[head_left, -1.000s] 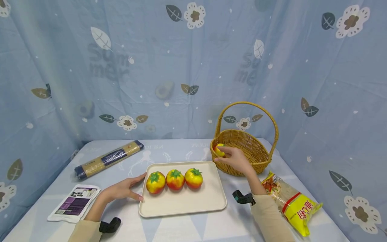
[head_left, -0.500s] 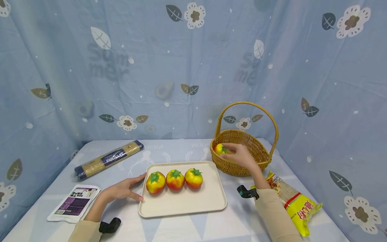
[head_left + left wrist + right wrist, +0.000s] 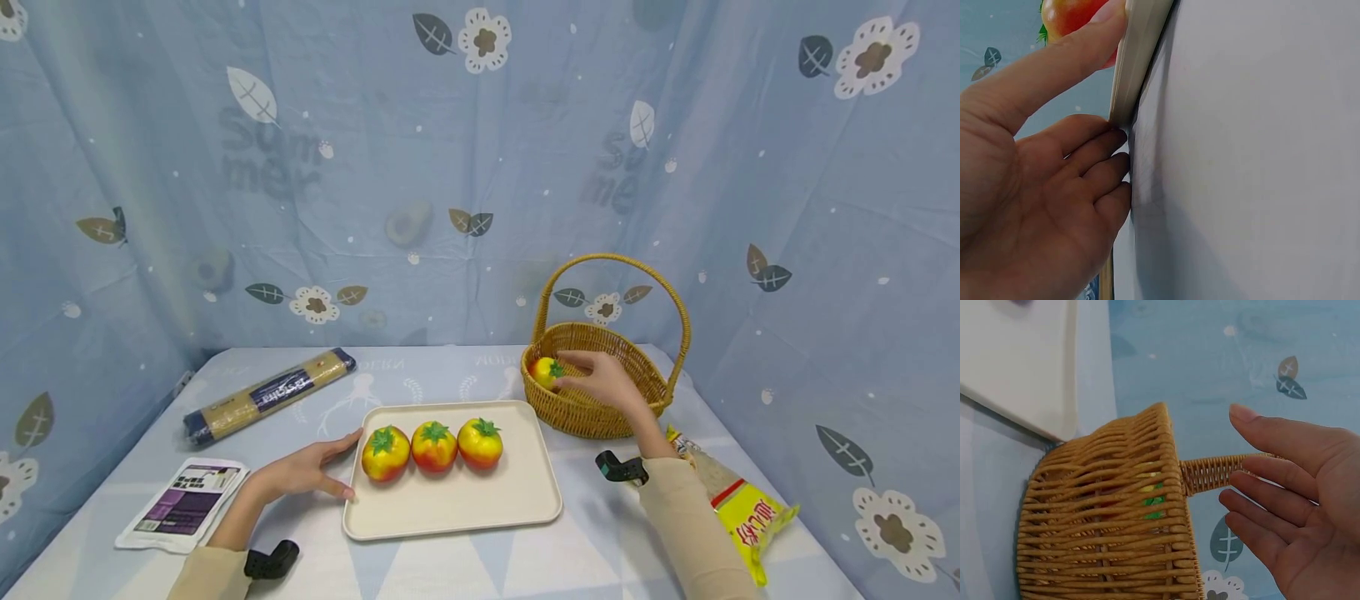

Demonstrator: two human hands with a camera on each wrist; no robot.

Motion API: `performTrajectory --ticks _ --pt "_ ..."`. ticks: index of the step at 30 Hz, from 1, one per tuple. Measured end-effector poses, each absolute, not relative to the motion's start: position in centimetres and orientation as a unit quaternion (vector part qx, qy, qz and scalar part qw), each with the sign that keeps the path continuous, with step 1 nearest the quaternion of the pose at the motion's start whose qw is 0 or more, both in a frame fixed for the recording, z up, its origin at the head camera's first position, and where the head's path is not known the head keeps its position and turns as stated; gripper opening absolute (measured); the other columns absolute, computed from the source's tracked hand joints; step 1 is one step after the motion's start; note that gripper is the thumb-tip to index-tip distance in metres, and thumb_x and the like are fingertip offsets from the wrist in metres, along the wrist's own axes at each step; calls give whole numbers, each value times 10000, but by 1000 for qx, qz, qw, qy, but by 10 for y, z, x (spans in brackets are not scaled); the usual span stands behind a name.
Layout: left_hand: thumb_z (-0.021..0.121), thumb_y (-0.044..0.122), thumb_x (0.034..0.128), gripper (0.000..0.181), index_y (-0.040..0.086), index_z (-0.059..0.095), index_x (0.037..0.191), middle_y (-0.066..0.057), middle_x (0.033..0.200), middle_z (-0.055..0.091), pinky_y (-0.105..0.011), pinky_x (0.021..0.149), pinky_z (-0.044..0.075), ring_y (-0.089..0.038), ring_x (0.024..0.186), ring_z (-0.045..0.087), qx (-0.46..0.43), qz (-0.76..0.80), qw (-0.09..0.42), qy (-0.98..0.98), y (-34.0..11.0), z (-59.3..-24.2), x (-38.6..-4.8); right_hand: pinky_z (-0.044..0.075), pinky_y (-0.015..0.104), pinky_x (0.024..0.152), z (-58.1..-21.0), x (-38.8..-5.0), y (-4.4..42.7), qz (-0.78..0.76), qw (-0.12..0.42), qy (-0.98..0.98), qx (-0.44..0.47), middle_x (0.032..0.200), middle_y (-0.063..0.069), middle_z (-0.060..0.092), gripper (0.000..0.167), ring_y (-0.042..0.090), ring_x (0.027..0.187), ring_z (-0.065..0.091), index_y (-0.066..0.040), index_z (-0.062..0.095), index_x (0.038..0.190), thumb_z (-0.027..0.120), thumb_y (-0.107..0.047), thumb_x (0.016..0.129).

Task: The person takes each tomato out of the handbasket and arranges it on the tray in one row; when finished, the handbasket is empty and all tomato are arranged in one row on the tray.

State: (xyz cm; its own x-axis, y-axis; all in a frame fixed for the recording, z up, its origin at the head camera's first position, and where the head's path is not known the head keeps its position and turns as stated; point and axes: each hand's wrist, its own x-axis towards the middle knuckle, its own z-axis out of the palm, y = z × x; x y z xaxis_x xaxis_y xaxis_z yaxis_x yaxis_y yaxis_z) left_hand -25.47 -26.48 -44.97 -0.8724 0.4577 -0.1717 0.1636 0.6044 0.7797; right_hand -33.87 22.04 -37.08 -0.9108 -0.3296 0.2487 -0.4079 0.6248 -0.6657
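Note:
In the head view, a yellow-red fruit with a green leafy cap point(image 3: 545, 372) lies inside the left end of the wicker basket point(image 3: 577, 413). My right hand point(image 3: 600, 379) hovers over the basket just right of that fruit, fingers extended and apart from it; the right wrist view shows an empty palm point(image 3: 1310, 500) beside the rim. Three similar fruits point(image 3: 434, 447) stand in a row on the cream tray point(image 3: 480, 504). Against the tray's left edge rests my left hand point(image 3: 303, 471), thumb at the rim and relaxed fingers touching the outer side, as the left wrist view shows.
A long pack of noodles point(image 3: 270, 396) lies at the back left, with a white and purple pouch point(image 3: 183, 504) nearer the front. At the right is a yellow food bag point(image 3: 750, 521), partly behind my right forearm. The basket's tall handle point(image 3: 615, 257) arches over it.
My right hand has let go of the fruit in the basket and drawn back to the right. The fruit stays at the basket's left end. My left hand and the tray hold their place.

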Motion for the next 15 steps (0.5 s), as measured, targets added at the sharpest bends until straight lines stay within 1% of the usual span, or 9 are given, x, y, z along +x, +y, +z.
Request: performTrajectory --ticks 2,8,11,15 --pt "833 247 750 1030 -25 195 1511 -308 1527 176 -647 1092 181 -522 1379 162 180 408 180 877 -265 -450 -255 443 479 1010 -370 -342 222 379 45 -903 200 1341 130 573 548 315 1246 517 -95 577 1343 750 -267 853" --pt "831 245 754 1028 -27 191 1511 -310 1526 172 -643 1094 178 -522 1380 155 188 411 177 874 -267 -451 -256 449 521 986 -364 -351 228 355 33 -911 205 1337 170 566 537 370 1239 507 -78 569 1349 732 -259 870" --pt "831 241 754 1028 -34 191 1509 -316 1524 173 -646 1093 176 -528 1376 155 194 411 174 874 -267 -451 -256 454 525 978 -361 -357 231 342 25 -918 201 1332 165 570 550 372 1233 509 -88 572 1348 731 -305 867" --pt "832 233 753 1027 -43 190 1506 -318 1523 169 -643 1095 173 -529 1376 151 196 412 174 872 -266 -450 -256 456 517 979 -358 -366 235 326 13 -923 204 1334 164 569 548 361 1234 512 -81 561 1356 721 -295 878"
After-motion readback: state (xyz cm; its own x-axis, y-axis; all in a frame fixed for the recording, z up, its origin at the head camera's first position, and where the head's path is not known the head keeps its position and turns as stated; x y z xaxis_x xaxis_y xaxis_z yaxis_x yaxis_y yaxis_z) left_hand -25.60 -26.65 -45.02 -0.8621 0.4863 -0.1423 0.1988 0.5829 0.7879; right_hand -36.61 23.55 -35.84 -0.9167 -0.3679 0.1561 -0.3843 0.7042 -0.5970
